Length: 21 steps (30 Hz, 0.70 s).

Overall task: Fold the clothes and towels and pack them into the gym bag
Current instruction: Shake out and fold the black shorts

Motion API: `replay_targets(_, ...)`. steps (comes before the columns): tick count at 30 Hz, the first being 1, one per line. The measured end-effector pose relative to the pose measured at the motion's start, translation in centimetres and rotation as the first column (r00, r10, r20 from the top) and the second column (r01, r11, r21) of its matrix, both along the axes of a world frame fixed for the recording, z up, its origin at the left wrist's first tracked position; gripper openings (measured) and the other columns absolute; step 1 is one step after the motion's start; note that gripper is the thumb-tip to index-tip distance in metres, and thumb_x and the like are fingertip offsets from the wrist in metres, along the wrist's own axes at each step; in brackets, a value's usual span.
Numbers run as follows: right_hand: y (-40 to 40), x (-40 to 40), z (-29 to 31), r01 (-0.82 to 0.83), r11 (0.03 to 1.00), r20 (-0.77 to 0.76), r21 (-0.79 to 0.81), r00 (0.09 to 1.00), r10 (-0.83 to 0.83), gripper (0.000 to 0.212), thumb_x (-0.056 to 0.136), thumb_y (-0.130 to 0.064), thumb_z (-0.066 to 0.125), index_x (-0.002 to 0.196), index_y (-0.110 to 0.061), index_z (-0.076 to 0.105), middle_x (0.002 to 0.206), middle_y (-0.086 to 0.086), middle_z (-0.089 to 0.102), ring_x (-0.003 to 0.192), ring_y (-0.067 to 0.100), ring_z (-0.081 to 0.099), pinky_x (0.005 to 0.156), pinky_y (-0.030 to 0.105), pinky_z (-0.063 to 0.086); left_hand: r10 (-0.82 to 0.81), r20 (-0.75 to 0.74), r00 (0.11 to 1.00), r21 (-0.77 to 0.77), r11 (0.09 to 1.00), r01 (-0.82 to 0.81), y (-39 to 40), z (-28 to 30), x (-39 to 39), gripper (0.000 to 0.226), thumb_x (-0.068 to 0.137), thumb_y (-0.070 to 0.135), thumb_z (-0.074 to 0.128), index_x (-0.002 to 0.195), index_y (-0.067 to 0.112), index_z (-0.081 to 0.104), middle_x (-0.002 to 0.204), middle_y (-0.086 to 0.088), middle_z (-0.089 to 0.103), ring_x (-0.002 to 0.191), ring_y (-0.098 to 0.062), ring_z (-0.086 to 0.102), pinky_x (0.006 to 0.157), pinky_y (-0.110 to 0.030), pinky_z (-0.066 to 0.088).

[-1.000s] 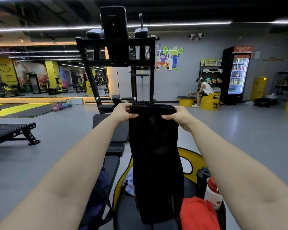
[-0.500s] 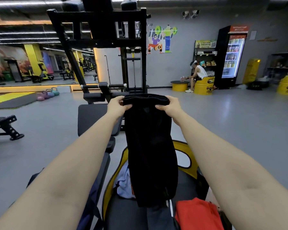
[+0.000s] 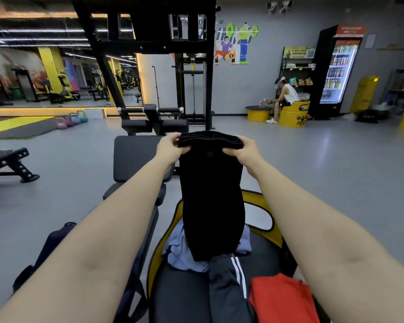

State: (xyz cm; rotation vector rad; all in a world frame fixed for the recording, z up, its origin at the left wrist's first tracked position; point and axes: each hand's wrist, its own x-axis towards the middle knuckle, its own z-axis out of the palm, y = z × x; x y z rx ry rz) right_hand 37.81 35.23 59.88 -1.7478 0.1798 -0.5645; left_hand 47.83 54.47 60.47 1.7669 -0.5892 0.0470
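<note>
Left hand point(image 3: 170, 146) and right hand point(image 3: 244, 151) pinch the long black cloth point(image 3: 211, 194), hanging folded above the blue shirt point(image 3: 177, 250).

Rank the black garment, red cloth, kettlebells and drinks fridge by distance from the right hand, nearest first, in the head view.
1. Black garment: gripped by the right hand.
2. Red cloth: below, near the body.
3. Kettlebells and drinks fridge: far left, far right; too close to call.

Black garment point(image 3: 211, 197) hangs folded lengthwise, above light-blue cloth point(image 3: 182, 255).
</note>
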Motion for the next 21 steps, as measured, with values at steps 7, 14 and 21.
replay_targets(7, 1.8, -5.5, -4.5, -0.042, 0.993, -0.136, 0.113, 0.989, 0.058, 0.032, 0.084, 0.006, 0.064, 0.114, -0.004, 0.062, 0.105, 0.008, 0.064, 0.092, 0.022, 0.061, 0.081, 0.025, 0.050, -0.075, -0.159, 0.984, 0.047, 0.995, 0.083, 2.3, -4.6, -4.8, 0.028, 0.082, -0.006, 0.067, 0.100, 0.014, 0.062, 0.091, 0.000, 0.064, 0.093, -0.019, 0.061, 0.087, -0.029, 0.049)
replay_targets(14, 3.6, -11.2, -8.0, -0.056, 0.989, -0.211, 0.139, 0.974, 0.085, 0.032, 0.083, 0.007, 0.066, 0.112, -0.007, 0.063, 0.089, -0.002, 0.067, 0.079, 0.012, 0.064, 0.063, 0.013, 0.050, -0.114, -0.273, 0.955, 0.069, 0.988, 0.138, 4.6, -7.7, -10.5, 0.032, 0.083, -0.010, 0.064, 0.109, 0.007, 0.059, 0.095, -0.005, 0.062, 0.087, -0.020, 0.059, 0.075, -0.020, 0.049)
replay_targets(21, 5.6, -16.5, -11.8, -0.039, 0.996, -0.221, 0.078, 0.974, 0.055, 0.030, 0.078, 0.008, 0.070, 0.104, -0.009, 0.066, 0.091, 0.001, 0.068, 0.086, 0.018, 0.064, 0.072, 0.020, 0.051, -0.123, -0.302, 0.945, 0.106, 0.981, 0.161, 6.6, -11.3, -16.0, 0.038, 0.082, -0.014, 0.062, 0.118, -0.003, 0.056, 0.103, -0.012, 0.059, 0.098, -0.021, 0.056, 0.077, -0.019, 0.050)
